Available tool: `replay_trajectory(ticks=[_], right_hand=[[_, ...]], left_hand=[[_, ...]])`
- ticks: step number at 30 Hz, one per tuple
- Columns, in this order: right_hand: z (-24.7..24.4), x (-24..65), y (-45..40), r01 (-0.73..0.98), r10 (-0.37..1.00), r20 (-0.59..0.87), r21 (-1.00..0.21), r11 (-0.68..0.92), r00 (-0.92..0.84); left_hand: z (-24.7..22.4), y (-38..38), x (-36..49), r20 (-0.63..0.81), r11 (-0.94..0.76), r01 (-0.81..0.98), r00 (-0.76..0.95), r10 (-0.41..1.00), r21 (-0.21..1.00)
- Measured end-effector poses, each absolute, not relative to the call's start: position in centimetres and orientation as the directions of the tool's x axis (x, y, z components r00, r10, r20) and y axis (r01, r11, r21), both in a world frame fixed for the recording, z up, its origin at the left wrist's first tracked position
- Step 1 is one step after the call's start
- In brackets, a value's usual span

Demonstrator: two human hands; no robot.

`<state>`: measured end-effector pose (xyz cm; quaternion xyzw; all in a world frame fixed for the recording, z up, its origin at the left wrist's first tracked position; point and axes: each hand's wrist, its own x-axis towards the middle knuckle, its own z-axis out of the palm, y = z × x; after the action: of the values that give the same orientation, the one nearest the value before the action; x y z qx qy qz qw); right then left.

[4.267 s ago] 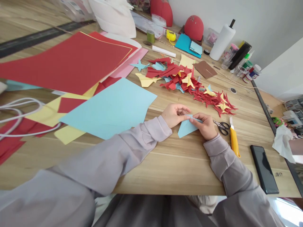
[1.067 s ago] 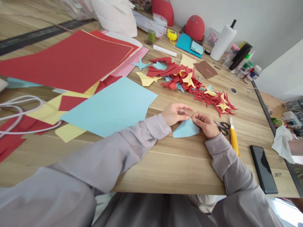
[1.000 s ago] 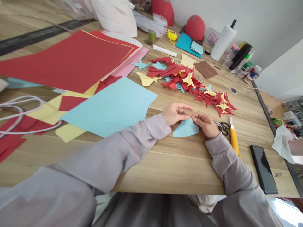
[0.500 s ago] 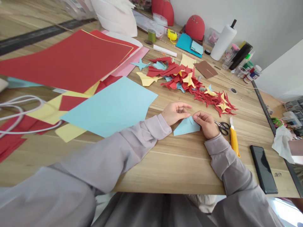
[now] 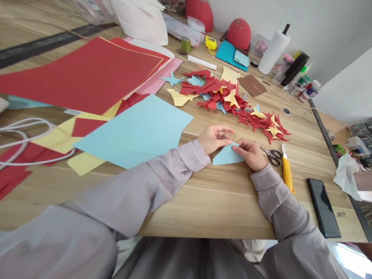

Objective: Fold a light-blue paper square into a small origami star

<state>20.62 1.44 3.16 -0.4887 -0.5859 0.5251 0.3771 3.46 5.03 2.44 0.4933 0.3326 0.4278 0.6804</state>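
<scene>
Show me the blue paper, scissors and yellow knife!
blue paper [image 5: 226, 158], head view, on its middle.
scissors [image 5: 275, 154], head view, on the handles.
yellow knife [image 5: 287, 171], head view, on its handle.

- The right hand had little room to go right: black scissors and a yellow box cutter lay just beside it.
- A big blue paper sheet lay just beside the left hand.
- A pile of red and yellow paper shapes lay ahead of both hands.
- Hands could slide toward the near edge, over the wooden table.
</scene>
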Motion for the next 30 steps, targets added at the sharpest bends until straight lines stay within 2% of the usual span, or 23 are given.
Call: replay_trajectory(ticks=[6, 14, 20, 24, 30], right_hand=[[3.08, 20.7, 1.52, 0.178, 0.956, -0.098, -0.983, -0.049, -0.275], [3.0, 20.68, 1.48, 0.216, 0.959, -0.077, -0.976, -0.017, -0.272], [3.03, 20.68, 1.52, 0.208, 0.958, -0.086, -0.978, -0.029, -0.274], [2.9, 20.7, 1.56, 0.19, 0.96, -0.086, -0.981, -0.036, -0.265], [2.88, 20.85, 1.53, 0.279, 0.968, -0.008, -0.958, 0.064, -0.249]], left_hand=[[2.53, 5.0, 3.49, -0.05, 0.176, -0.266, 0.421, 0.906, 0.948], [2.34, 4.61, 3.86, 0.016, 0.054, -0.158, 0.41, 0.912, 0.986], [2.17, 4.95, 3.81, -0.051, 0.148, -0.187, 0.444, 0.894, 0.971], [2.25, 5.16, 3.68, -0.072, 0.179, -0.231, 0.408, 0.91, 0.956], [2.48, 5.26, 3.48, -0.108, 0.214, -0.307, 0.327, 0.939, 0.927]])
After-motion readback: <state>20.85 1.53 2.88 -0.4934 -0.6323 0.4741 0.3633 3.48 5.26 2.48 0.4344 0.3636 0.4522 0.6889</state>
